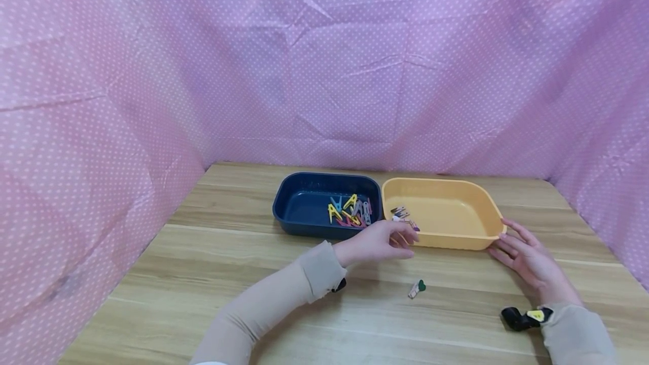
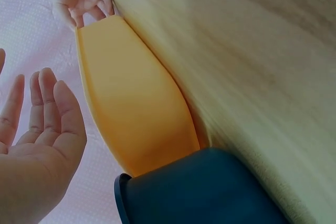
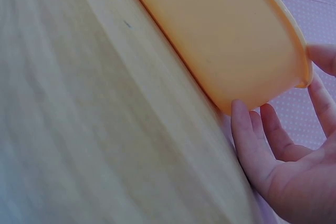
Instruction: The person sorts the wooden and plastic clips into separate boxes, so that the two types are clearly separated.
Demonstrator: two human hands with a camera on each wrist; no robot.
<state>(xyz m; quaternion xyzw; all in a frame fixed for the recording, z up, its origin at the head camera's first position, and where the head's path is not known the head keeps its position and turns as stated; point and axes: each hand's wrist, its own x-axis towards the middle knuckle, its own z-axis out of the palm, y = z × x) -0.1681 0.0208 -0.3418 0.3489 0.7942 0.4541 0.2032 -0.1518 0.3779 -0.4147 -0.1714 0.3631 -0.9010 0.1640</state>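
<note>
My left hand hovers at the near left rim of a yellow plastic bin, fingers loosely extended; the left wrist view shows its fingers spread with nothing between them. My right hand holds the bin's near right corner. In the right wrist view, its thumb lies at the rim and its other fingers curve along the outer wall. Several small decorated clothespins lie inside the yellow bin's left end, partly hidden by my left hand. Nearer me, one wooden clothespin with a green heart lies on the table.
A navy bin stands against the yellow bin's left side, with several colored plastic clothespins at its right end. Both stand on a wood-grain table. A pink dotted cloth hangs behind and at the sides.
</note>
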